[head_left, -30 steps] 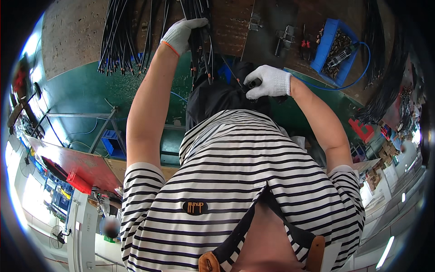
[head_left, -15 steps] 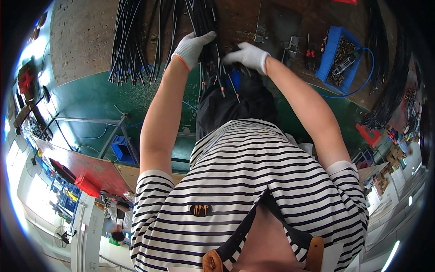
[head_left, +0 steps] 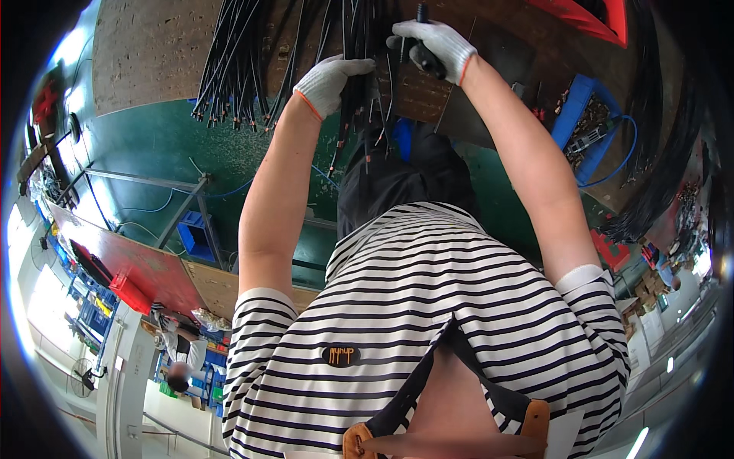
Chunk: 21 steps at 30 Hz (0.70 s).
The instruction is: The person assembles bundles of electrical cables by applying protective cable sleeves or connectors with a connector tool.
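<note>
My left hand (head_left: 330,84), in a white knit glove with an orange cuff, is closed around a bundle of black cables (head_left: 353,103). Their cut ends, some showing copper-coloured tips, hang past the table edge toward my lap. To the right of the bundle, my gloved right hand (head_left: 437,47) is wrapped round a black hand tool (head_left: 428,61). A dark ribbed rod sticks up beyond the fingers; the glove hides much of the tool, so its exact kind does not show. A second spread of black cables (head_left: 233,73) lies left of my left hand.
On the right of the brown tabletop (head_left: 145,61) stands a blue bin (head_left: 569,118) of small metal parts, with a metal tool and a blue hose. A red tray (head_left: 589,19) is at the far right. More black cables (head_left: 661,145) drape at the right side.
My right hand has moved away from me and slightly right, off the cable ends, with the black tool in it. My left hand stays on the bundle. The red tray shows more fully.
</note>
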Each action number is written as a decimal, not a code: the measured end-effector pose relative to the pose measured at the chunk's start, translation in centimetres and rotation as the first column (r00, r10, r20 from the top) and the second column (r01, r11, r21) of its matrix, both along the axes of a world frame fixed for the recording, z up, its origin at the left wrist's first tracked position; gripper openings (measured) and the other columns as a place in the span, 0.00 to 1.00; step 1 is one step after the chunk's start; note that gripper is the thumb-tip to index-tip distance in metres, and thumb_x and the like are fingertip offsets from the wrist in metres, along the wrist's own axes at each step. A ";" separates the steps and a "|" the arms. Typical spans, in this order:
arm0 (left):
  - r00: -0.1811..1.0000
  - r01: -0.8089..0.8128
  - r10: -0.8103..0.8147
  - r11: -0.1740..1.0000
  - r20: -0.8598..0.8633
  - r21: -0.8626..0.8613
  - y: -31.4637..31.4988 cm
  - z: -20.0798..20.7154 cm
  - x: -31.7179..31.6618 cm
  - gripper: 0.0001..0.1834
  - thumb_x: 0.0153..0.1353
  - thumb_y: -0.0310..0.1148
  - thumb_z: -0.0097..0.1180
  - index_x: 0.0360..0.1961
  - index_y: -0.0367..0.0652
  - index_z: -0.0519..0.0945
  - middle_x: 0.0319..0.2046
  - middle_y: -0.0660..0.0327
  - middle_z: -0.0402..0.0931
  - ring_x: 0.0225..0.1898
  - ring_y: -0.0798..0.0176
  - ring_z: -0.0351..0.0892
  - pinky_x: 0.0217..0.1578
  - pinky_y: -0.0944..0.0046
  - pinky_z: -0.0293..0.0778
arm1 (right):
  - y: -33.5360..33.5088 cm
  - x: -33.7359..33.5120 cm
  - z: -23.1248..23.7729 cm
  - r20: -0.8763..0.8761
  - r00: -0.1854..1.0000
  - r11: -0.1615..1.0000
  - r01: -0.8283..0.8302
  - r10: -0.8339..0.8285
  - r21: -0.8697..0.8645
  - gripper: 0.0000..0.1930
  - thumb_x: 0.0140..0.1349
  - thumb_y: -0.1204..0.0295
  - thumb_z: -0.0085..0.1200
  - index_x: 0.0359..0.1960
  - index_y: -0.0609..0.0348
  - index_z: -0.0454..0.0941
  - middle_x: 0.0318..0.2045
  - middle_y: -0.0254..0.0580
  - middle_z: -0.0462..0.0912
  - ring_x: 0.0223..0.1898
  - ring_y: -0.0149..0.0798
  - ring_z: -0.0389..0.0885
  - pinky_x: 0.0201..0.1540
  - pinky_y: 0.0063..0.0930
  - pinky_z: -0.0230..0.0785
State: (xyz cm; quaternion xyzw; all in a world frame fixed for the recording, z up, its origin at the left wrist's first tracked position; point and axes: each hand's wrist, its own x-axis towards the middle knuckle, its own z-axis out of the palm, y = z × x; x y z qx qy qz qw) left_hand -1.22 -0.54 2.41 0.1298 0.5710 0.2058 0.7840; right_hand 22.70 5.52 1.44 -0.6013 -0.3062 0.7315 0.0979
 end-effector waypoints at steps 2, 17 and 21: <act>0.998 0.028 -0.027 0.999 0.052 -0.020 -0.2 -0.6 0.0 0.13 0.69 0.35 0.68 0.46 0.36 0.88 0.34 0.59 0.89 0.29 0.64 0.89 0.28 0.63 0.84 | -2.1 0.3 0.9 -0.108 0.972 0.974 0.217 -0.210 0.067 0.19 0.73 0.55 0.65 0.55 0.53 0.88 0.33 0.30 0.85 0.18 0.21 0.73 0.21 0.19 0.65; 0.991 -0.060 0.062 0.998 0.115 -0.022 -0.6 -1.2 3.7 0.14 0.67 0.32 0.71 0.50 0.36 0.85 0.39 0.57 0.90 0.35 0.62 0.91 0.33 0.60 0.89 | -12.7 2.3 2.6 -0.135 0.990 0.986 0.065 -0.044 0.153 0.26 0.68 0.65 0.70 0.63 0.69 0.82 0.43 0.35 0.90 0.37 0.24 0.84 0.42 0.21 0.78; 0.997 0.005 -0.006 1.000 0.079 0.007 -0.8 -0.9 3.3 0.15 0.66 0.30 0.71 0.51 0.37 0.84 0.39 0.57 0.89 0.35 0.61 0.91 0.33 0.59 0.90 | -14.5 4.7 2.5 -0.079 0.997 0.989 0.039 -0.027 0.146 0.22 0.66 0.67 0.71 0.57 0.69 0.85 0.43 0.35 0.90 0.41 0.25 0.85 0.49 0.23 0.79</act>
